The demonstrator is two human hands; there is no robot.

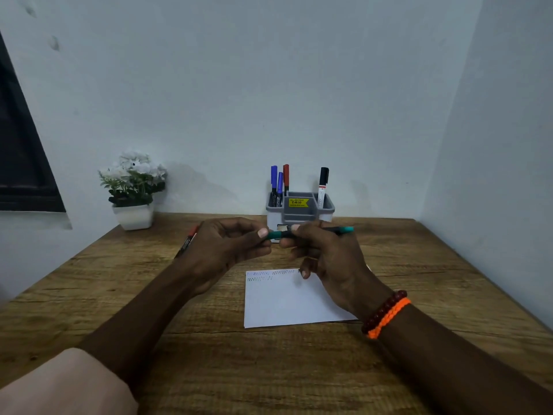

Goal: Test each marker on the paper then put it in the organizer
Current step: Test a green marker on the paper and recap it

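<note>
Above the paper, both hands hold a green marker level, just in front of the organizer. Left hand pinches its green cap end w/ thumb & fingers; right hand grips the barrel. Paper lies on the worktop, scribbles along its far edge. Organizer holds 2 blue, 1 red, 1 black-capped marker. Another marker lies left of the organizer, partly hidden behind left hand. Flower pot further left.
</note>
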